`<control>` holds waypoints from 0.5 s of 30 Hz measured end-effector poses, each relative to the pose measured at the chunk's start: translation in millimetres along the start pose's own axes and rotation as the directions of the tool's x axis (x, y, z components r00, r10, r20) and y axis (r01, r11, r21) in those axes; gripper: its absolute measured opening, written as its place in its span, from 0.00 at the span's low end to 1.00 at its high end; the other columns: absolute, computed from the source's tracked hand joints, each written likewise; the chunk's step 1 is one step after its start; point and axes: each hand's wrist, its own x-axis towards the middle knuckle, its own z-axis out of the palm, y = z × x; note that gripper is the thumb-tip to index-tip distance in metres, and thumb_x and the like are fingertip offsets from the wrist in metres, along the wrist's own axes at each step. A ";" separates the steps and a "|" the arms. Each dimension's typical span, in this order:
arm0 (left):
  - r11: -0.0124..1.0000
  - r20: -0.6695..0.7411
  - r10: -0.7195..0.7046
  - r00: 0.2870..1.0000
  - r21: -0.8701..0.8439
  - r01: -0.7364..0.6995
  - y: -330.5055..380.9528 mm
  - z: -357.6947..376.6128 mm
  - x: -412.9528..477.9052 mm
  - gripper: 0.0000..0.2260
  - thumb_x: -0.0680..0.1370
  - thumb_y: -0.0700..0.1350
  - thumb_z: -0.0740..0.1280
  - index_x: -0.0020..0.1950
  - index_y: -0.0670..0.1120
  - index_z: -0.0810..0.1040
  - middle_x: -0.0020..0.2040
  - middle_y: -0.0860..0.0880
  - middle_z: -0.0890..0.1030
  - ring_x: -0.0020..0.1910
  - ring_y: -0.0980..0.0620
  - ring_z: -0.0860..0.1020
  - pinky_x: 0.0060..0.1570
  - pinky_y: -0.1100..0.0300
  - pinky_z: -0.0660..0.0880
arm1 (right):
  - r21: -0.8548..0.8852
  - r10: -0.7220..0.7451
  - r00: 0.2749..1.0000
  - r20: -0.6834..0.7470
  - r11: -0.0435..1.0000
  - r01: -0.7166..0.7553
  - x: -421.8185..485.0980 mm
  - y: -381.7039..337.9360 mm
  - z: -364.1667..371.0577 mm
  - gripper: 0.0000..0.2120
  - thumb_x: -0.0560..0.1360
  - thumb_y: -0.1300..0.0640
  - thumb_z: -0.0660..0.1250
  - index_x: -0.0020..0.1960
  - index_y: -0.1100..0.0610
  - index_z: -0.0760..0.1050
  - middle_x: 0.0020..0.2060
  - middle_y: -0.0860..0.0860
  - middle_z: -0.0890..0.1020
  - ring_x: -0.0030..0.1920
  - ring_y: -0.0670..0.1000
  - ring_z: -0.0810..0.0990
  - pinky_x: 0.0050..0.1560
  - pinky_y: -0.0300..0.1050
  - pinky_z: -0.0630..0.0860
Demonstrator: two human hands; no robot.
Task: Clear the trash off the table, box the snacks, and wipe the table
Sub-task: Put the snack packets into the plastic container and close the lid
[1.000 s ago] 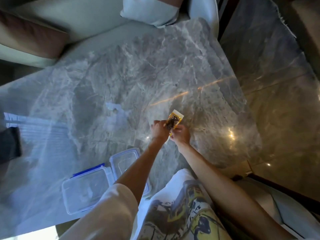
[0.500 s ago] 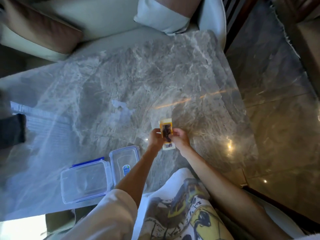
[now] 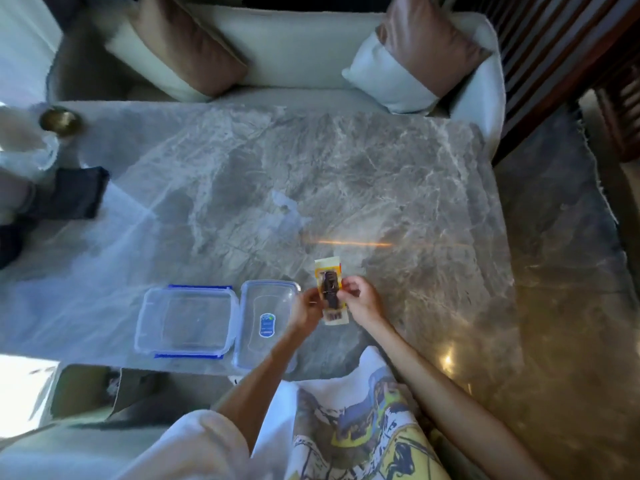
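A small yellow snack packet [image 3: 330, 292] with a dark middle is held upright above the grey marble table [image 3: 398, 188], near its front edge. My left hand [image 3: 306, 310] grips the packet's left side and my right hand [image 3: 362, 301] pinches its right side. Just left of the hands a clear plastic box [image 3: 266, 327] with a blue sticker sits open on the table. Its clear lid [image 3: 185, 322] with blue clips lies flat beside it on the left.
A dark folded cloth [image 3: 71, 194] lies at the table's left edge, with a brass dish [image 3: 60, 121] and a crumpled clear bag [image 3: 24, 150] behind it. A pale sofa with cushions [image 3: 426, 60] runs along the far side. Glossy stone floor [image 3: 561, 271] lies to the right.
The view has swung up and left, bringing the sofa, cloth and brass dish into sight. The packet turned from tilted to upright and now sits closer to the open box.
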 end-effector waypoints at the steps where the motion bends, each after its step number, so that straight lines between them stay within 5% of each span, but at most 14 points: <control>1: 0.997 -0.002 -0.019 1.000 -0.070 0.019 -0.2 -14.8 -4.5 0.06 0.74 0.31 0.65 0.48 0.40 0.76 0.38 0.44 0.77 0.37 0.50 0.75 0.39 0.56 0.70 | 0.039 0.027 0.998 0.049 0.999 -0.029 0.4 -8.5 10.0 0.12 0.73 0.71 0.68 0.56 0.67 0.75 0.45 0.57 0.79 0.46 0.52 0.77 0.50 0.47 0.76; 7: 0.965 0.058 -0.024 0.998 -0.259 0.038 -1.3 -139.5 -43.6 0.15 0.78 0.33 0.64 0.64 0.40 0.73 0.45 0.47 0.79 0.37 0.55 0.80 0.37 0.60 0.81 | 0.496 0.168 0.911 0.377 0.794 -0.351 -22.5 -55.7 93.3 0.08 0.76 0.69 0.66 0.47 0.57 0.74 0.39 0.54 0.82 0.35 0.49 0.82 0.37 0.44 0.82; 11: 0.997 0.005 0.023 1.000 -0.079 -0.022 -15.4 -236.5 -64.6 0.16 0.76 0.30 0.66 0.63 0.33 0.74 0.41 0.45 0.78 0.30 0.61 0.78 0.32 0.65 0.76 | 0.457 0.135 0.846 0.516 0.792 -0.405 -54.8 -65.8 159.5 0.08 0.75 0.68 0.67 0.47 0.55 0.76 0.39 0.51 0.85 0.37 0.48 0.84 0.41 0.45 0.83; 15: 0.984 0.030 0.094 0.995 0.148 -0.097 -28.6 -325.9 -73.0 0.17 0.75 0.27 0.65 0.63 0.34 0.75 0.42 0.48 0.77 0.29 0.67 0.76 0.31 0.72 0.72 | 0.470 0.135 0.903 0.409 0.817 -0.335 -73.0 -84.3 203.8 0.11 0.76 0.65 0.67 0.56 0.53 0.75 0.43 0.51 0.82 0.41 0.48 0.80 0.39 0.40 0.80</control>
